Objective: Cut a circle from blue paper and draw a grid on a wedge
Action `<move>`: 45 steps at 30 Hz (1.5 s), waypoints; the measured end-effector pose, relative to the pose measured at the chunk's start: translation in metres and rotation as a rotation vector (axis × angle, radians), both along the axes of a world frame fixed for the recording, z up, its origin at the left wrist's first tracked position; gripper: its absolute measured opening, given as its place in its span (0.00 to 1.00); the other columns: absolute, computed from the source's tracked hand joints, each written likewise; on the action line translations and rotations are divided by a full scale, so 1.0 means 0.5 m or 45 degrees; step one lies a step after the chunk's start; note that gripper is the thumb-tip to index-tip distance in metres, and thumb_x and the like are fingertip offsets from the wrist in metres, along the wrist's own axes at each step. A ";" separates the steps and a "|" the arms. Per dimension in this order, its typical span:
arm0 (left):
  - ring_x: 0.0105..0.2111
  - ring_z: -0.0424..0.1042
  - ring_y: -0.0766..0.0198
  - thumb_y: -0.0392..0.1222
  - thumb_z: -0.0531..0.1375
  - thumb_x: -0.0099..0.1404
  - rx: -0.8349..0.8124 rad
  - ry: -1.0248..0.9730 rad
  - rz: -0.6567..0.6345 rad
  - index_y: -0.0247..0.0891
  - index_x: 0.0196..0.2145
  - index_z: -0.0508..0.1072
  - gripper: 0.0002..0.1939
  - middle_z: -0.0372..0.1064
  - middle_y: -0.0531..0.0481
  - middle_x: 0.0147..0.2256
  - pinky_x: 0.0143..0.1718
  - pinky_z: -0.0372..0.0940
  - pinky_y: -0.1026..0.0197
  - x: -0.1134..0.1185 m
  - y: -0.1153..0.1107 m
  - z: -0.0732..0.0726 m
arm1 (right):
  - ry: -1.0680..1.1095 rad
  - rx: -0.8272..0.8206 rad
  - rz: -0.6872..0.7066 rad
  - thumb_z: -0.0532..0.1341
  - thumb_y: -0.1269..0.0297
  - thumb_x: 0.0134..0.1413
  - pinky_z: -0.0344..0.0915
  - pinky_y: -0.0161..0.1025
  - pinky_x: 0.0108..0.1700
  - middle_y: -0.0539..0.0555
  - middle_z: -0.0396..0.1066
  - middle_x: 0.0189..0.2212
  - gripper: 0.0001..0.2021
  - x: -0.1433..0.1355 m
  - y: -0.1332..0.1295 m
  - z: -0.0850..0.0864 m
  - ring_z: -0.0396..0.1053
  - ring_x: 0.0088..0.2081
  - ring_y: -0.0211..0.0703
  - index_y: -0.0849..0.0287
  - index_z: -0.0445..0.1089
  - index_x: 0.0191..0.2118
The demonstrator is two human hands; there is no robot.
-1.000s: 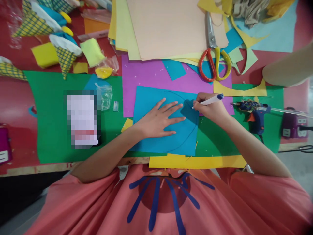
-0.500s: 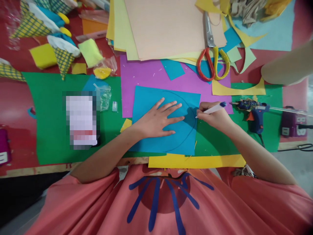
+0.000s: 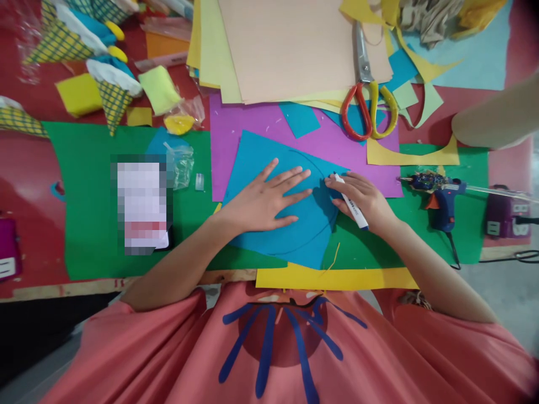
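Observation:
A blue sheet of paper (image 3: pixel 252 163) lies tilted over green and purple sheets, with a dark curved line drawn near its right side. My left hand (image 3: pixel 269 196) rests flat on it, fingers spread. At the sheet's right edge is my right hand (image 3: pixel 362 199), holding a white marker (image 3: pixel 350 203) between its fingers. The marker's tip points up and left, its dark end down toward me. The fingertips of that hand touch or hover over the paper's edge; I cannot tell which.
Scissors (image 3: pixel 366 106) with red and yellow handles lie beyond the sheet, beside a paper stack (image 3: pixel 286 50). To the right are a blue glue gun (image 3: pixel 442 205) and a purple power socket (image 3: pixel 505 213). A phone (image 3: pixel 143 202) with a blurred screen lies left. Yellow paper (image 3: pixel 337 278) lines the near edge.
The blue sheet has turned clockwise under my left hand. My right hand has shifted its grip, and the marker has swung from pointing down-left to pointing up-left.

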State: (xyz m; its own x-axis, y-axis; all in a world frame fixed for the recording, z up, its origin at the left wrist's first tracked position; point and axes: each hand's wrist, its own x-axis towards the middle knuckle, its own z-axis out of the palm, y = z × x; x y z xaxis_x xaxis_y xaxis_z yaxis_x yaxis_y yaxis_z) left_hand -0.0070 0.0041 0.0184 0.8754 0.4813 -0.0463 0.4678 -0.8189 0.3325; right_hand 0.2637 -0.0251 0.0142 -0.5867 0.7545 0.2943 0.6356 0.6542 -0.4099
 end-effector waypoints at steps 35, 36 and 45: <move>0.68 0.49 0.51 0.55 0.51 0.71 0.000 0.061 0.022 0.42 0.66 0.55 0.30 0.49 0.40 0.68 0.66 0.44 0.46 0.055 -0.078 -0.011 | 0.992 -0.958 -0.230 0.64 0.52 0.55 0.62 0.33 0.25 0.48 0.68 0.25 0.15 -0.135 0.074 0.040 0.65 0.24 0.33 0.60 0.67 0.35; 0.67 0.50 0.51 0.55 0.51 0.71 0.004 0.046 0.040 0.41 0.66 0.56 0.30 0.52 0.39 0.66 0.66 0.44 0.47 0.059 -0.081 -0.015 | 0.947 -0.967 -0.172 0.64 0.53 0.55 0.64 0.33 0.28 0.50 0.70 0.28 0.14 -0.147 0.080 0.038 0.67 0.28 0.35 0.60 0.68 0.36; 0.51 0.70 0.47 0.52 0.51 0.71 -0.030 0.070 0.102 0.40 0.62 0.64 0.25 0.66 0.38 0.57 0.54 0.59 0.49 0.069 -0.092 -0.023 | 0.605 -1.001 0.131 0.59 0.65 0.59 0.64 0.32 0.34 0.53 0.74 0.32 0.06 -0.229 0.094 0.021 0.68 0.33 0.35 0.63 0.69 0.35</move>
State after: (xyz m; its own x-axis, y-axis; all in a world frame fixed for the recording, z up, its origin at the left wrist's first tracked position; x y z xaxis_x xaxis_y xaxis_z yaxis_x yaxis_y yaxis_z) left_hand 0.0277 -0.0421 0.0068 0.8300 0.5476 -0.1059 0.5495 -0.7704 0.3234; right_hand 0.1494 0.0220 0.0249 -0.6106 0.7901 -0.0539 0.2413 0.1208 -0.9629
